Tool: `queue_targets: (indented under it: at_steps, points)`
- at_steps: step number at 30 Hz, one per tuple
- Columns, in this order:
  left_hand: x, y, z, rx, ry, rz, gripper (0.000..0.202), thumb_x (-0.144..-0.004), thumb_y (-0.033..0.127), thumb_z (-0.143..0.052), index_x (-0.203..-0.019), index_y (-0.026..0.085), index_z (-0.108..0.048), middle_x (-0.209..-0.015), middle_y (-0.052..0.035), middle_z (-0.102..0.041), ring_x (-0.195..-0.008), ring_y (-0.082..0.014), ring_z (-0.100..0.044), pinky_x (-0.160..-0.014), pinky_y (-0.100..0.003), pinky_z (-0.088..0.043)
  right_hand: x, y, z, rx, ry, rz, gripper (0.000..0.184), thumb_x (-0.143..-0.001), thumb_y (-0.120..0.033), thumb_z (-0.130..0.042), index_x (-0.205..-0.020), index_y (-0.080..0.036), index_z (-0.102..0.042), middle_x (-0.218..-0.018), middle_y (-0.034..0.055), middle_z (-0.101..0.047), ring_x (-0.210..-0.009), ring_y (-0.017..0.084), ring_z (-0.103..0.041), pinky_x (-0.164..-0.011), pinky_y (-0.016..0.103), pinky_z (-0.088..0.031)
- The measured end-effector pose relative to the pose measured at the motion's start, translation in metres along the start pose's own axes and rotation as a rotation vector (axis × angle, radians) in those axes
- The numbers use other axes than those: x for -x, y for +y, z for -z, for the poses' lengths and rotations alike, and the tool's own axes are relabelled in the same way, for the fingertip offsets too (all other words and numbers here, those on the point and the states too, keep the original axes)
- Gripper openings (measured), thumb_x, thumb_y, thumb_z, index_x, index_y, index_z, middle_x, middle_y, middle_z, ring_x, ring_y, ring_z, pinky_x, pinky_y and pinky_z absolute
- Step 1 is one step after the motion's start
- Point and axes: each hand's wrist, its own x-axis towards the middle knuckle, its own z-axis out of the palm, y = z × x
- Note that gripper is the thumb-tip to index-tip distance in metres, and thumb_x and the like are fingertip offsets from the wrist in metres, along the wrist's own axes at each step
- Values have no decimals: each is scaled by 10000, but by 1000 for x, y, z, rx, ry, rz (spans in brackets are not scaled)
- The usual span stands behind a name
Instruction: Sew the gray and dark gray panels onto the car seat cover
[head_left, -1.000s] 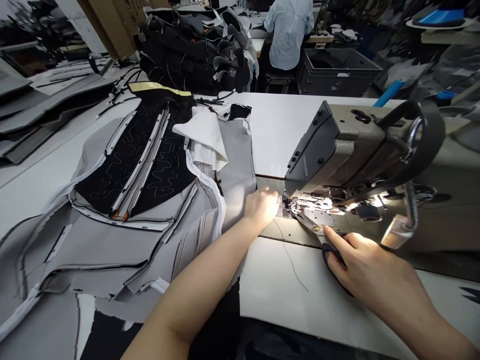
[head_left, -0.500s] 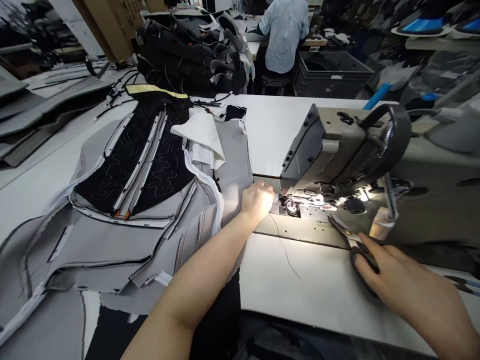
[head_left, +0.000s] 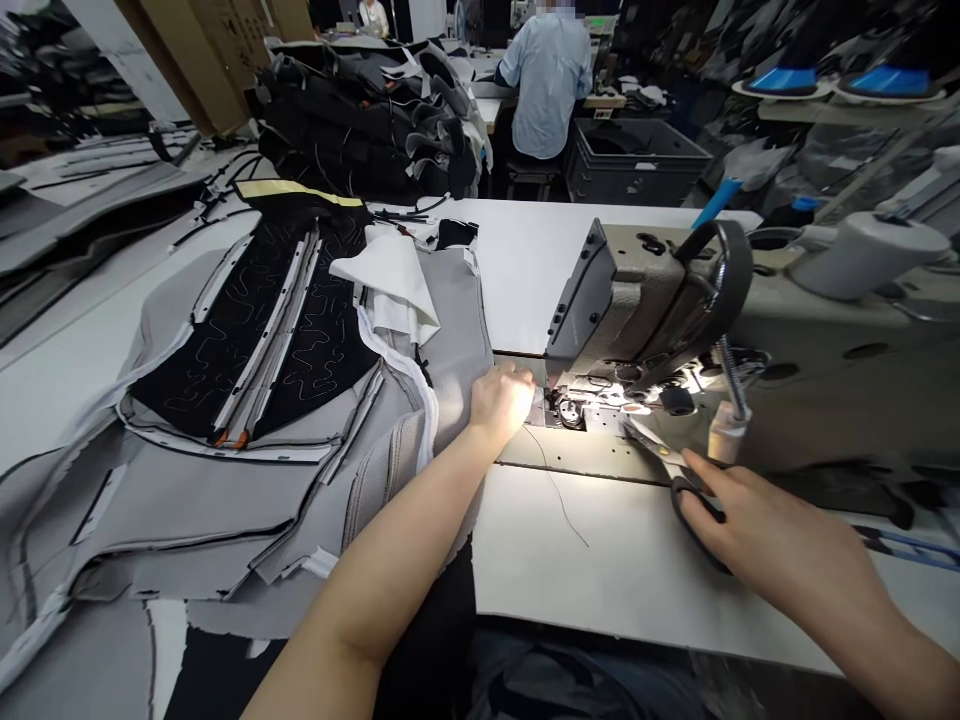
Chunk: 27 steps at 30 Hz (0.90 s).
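My left hand [head_left: 501, 402] is closed, its fingertips bent down at the bed of a sewing machine [head_left: 637, 300], just left of the lit round bobbin area [head_left: 571, 412]. What those fingers grip is hidden. A dark thread [head_left: 559, 490] trails from under this hand onto the white tabletop. My right hand [head_left: 772, 530] is wrapped round the black handles of scissors [head_left: 670, 458]. Their blades point left, tips over the machine bed to the right of the bobbin area. Beside my left arm lies a grey and black sewn cover [head_left: 217, 490] with white edging.
A folded white cloth [head_left: 394, 285] lies on the cover. Behind it rises a pile of dark sewn pieces [head_left: 360, 120]. A thread cone [head_left: 862, 255] stands behind the machine. Farther back, a person in a light blue shirt [head_left: 547, 85] sits near a grey crate [head_left: 637, 160].
The view has shifted slightly. My right hand has brought the scissors a little left, closer to the bobbin area. My left hand keeps its place at the machine bed.
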Motion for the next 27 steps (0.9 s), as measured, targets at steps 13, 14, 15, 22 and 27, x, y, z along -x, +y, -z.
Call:
queue_targets:
  at_steps: [13, 14, 15, 22, 27]
  points:
    - [1, -1, -3, 53, 17, -36, 254, -909, 190, -425, -907, 147, -675, -880, -98, -599, -809, -200, -586, -594, -274, -413, -11, -30, 20, 279, -14, 131, 349, -846, -261, -434, -1145, -193, -601, -806, 56, -640, -577, 189, -601, -384, 272, -283]
    - [1, -1, -4, 54, 20, -38, 250, -907, 187, -429, -901, 150, -676, -877, -97, -598, -801, -197, -585, -589, -272, -410, -10, -31, 20, 296, -9, 134, 347, -843, -251, -438, -1141, -186, -603, -799, 57, -637, -571, 189, -598, -384, 274, -273]
    - [1, -1, -4, 55, 23, -40, 247, -906, 188, -432, -896, 151, -676, -877, -96, -597, -797, -194, -585, -585, -271, -408, -10, -33, 21, 314, -7, 138, 348, -843, -241, -438, -1142, -177, -603, -800, 60, -636, -565, 188, -594, -384, 277, -262]
    - [0, -1, -5, 38, 33, -39, 260, -915, 199, -414, -898, 150, -669, -885, -91, -601, -808, -205, -591, -589, -270, -405, -12, -38, 20, 300, -51, 83, 360, -864, -257, -413, -1162, -191, -605, -879, 87, -654, -587, 191, -610, -401, 271, -253]
    - [1, -1, -2, 45, 27, -48, 251, -912, 206, -425, -902, 161, -671, -876, -86, -604, -817, -209, -590, -605, -267, -419, -15, -35, 18, 232, -141, 43, 393, -884, -323, -363, -1181, -234, -604, -977, 86, -664, -594, 209, -620, -415, 284, -303]
